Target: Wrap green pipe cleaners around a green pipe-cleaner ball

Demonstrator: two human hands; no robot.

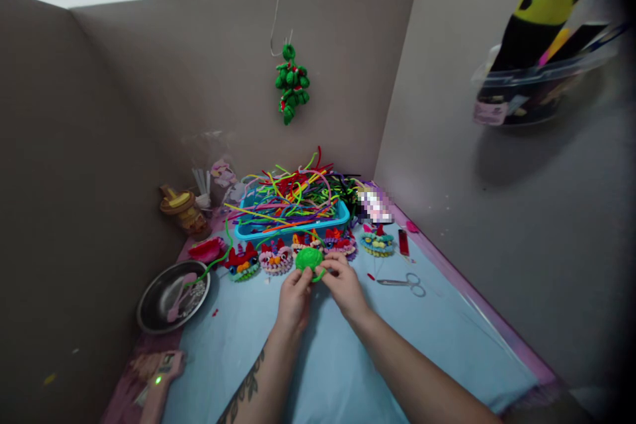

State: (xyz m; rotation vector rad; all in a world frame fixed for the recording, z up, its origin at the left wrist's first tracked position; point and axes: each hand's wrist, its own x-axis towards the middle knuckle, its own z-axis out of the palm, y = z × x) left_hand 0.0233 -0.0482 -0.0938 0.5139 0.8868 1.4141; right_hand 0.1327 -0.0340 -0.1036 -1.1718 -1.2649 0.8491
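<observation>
A bright green fuzzy piece (309, 258), rounded and apparently coiled from pipe cleaner, is held up over the blue table cover (258, 358). From below, my left hand (294, 298) pinches its lower edge. My right hand (345, 285) has thumb and fingers closed on a short green end at the piece's right side. Just behind it stand several colourful pipe-cleaner figures, among them a red and blue one (243, 262), a pink one (275, 257) and a yellow-green one (376, 242). My fingers partly cover the green piece's lower side.
A blue basket (293, 228) heaped with pipe cleaners stands at the back. Scissors (405, 283) lie to the right. A metal bowl (149, 308) and a pink glue gun (161, 387) are on the left. Grey partitions (223, 66) surround the table; a green ornament (292, 83) hangs there.
</observation>
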